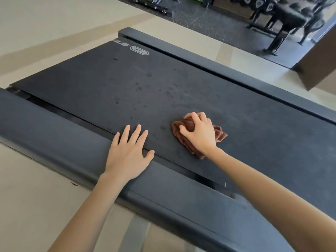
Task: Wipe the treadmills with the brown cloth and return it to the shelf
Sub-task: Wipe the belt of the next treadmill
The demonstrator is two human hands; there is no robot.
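A black treadmill (54, 124) fills most of the view, its dark belt (145, 84) dotted with small spots. A crumpled brown cloth (187, 140) lies on the belt near its near edge. My right hand (198, 133) grips the cloth with curled fingers and presses it onto the belt. Left of it, my left hand (129, 153) rests flat with straight, spread fingers across the near side rail and the belt's edge. The shelf is out of view.
Beige floor (36, 42) surrounds the treadmill. At the top right, black gym equipment (283, 20) stands on dark rubber flooring. A brown wall corner (318, 66) juts in at the right, beyond the far side rail (227, 70).
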